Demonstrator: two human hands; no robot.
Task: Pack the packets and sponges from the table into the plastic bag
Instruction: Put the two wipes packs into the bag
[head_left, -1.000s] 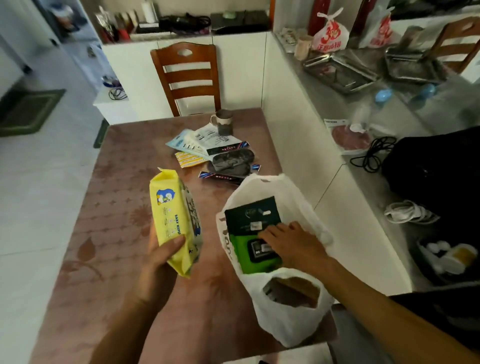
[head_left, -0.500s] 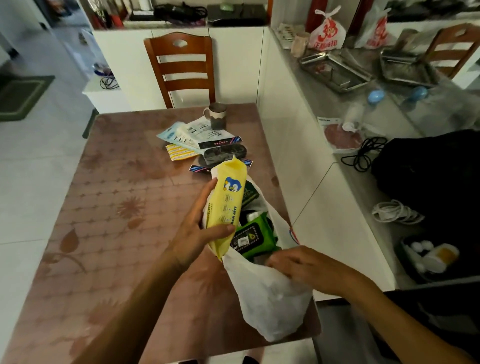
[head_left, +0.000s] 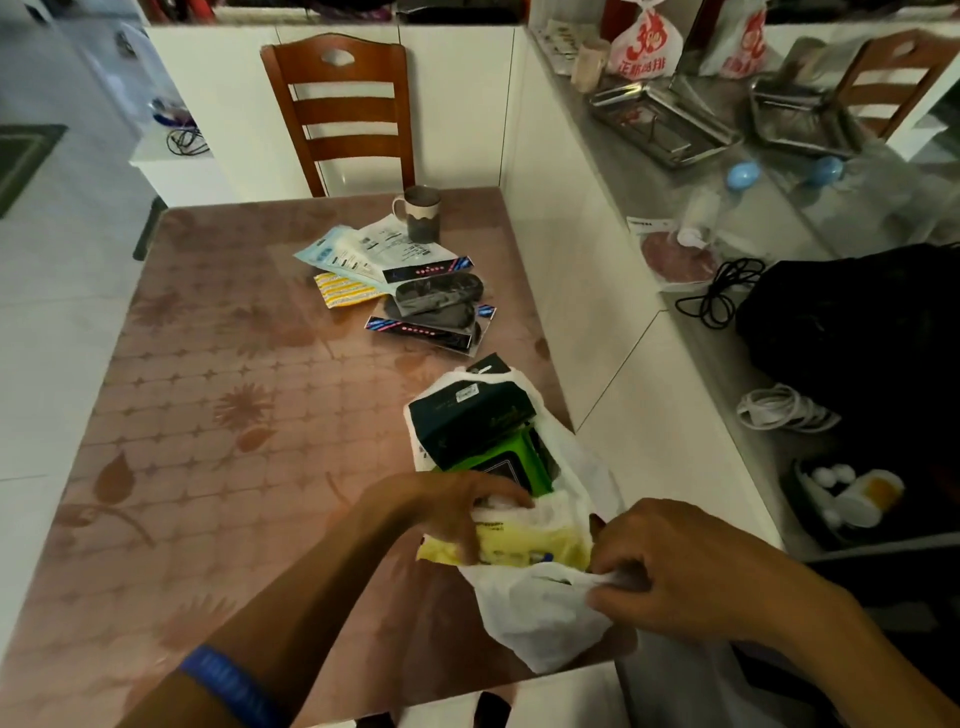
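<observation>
Since a moment ago your left hand (head_left: 457, 512) is pushing the yellow wipes packet (head_left: 524, 543) into the plastic bag (head_left: 540, 618) while your right hand (head_left: 670, 571) is pinching its rim; keep that mouth wide.

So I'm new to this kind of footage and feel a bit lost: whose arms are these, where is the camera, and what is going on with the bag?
No machine here: a person wears a camera on the head, looking down at their own hands. The left hand pushes a yellow packet into a white plastic bag, which lies on the brown table. The right hand pinches the bag's edge to keep it open. A dark green packet sticks out of the bag's far end. Further back on the table lie more flat packets, dark items that I cannot identify, and a mug.
</observation>
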